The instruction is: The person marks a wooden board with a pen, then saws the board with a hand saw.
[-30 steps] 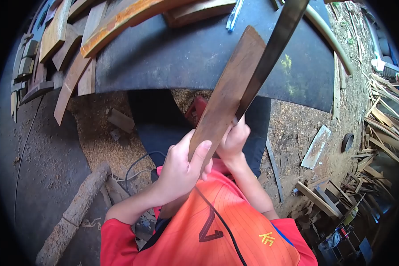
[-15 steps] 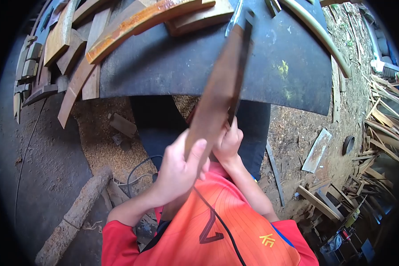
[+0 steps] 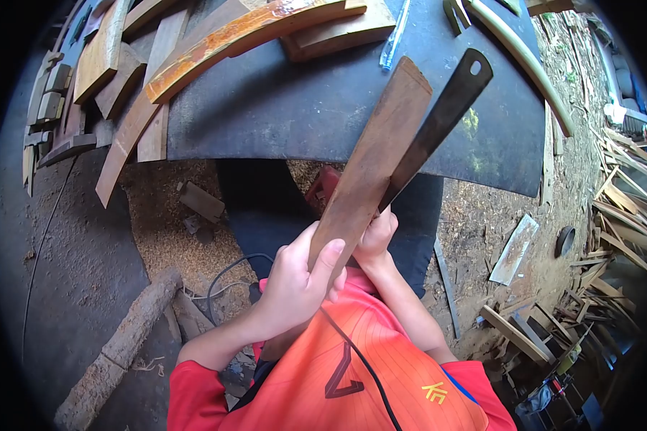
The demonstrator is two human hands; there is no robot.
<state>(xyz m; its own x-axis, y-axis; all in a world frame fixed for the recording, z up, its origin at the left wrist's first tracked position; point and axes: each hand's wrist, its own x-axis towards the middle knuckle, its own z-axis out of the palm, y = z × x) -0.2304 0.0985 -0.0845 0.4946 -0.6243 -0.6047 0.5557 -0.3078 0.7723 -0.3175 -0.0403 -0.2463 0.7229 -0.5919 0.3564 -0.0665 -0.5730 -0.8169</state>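
Note:
My left hand [image 3: 291, 276] is closed round the lower end of a long brown wooden board [image 3: 366, 161], thumb on its face. The board slants up and to the right, over the table's front edge. In my right hand [image 3: 376, 235], behind the board's right side, is a machete-like dark metal blade [image 3: 442, 115], wider at its far end, with a hole there. Its handle is hidden by my fingers and the board. The blade angles away from the board's right edge, and the two meet or overlap low down, near my right hand.
Curved wooden pieces [image 3: 244, 36] and a wood block [image 3: 338, 34] lie on the dark table [image 3: 266, 118], beside a clear blue-tinted pen-like item [image 3: 395, 36]. A red object [image 3: 322, 188] sits below the board. A log [image 3: 122, 352], black cable [image 3: 223, 276] and wood scraps [image 3: 625, 201] surround me.
The blade has swung right, away from lying along the board's right edge, so a gap now opens between their far ends. The board's far end has dropped lower in view. Both hands keep their grip.

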